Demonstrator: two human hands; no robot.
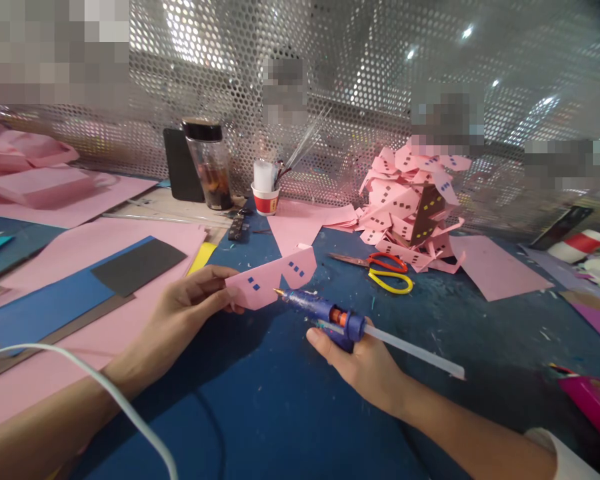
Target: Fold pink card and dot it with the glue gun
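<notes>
Ahead, near twelve o'clock, the notched pink card (266, 284) looks light, bendable and easily creased, best pinched by its nine-o'clock end, as your left hand (196, 293) does, while your right hand (367, 367) grips the glue gun (310, 307), nozzle (279, 292) near the card's six-o'clock side.

Right sleeve (575, 459), seemingly off-white

1. Jar (207, 163) w/ blk lid, dark contents, nr back of counter (260, 413).
2. Blk slab (181, 167), standing partly behind jar.
3. Red/wht cup (266, 202), R of jar, wht cyl. (264, 176) inside.
4. Scissors (371, 262), red & yel. handles, flat on counter.
5. Magenta obj. (590, 403), far R, cut off at edge; can't tell what it is.
6. Perf. metal screen (240, 67) across back.
</notes>
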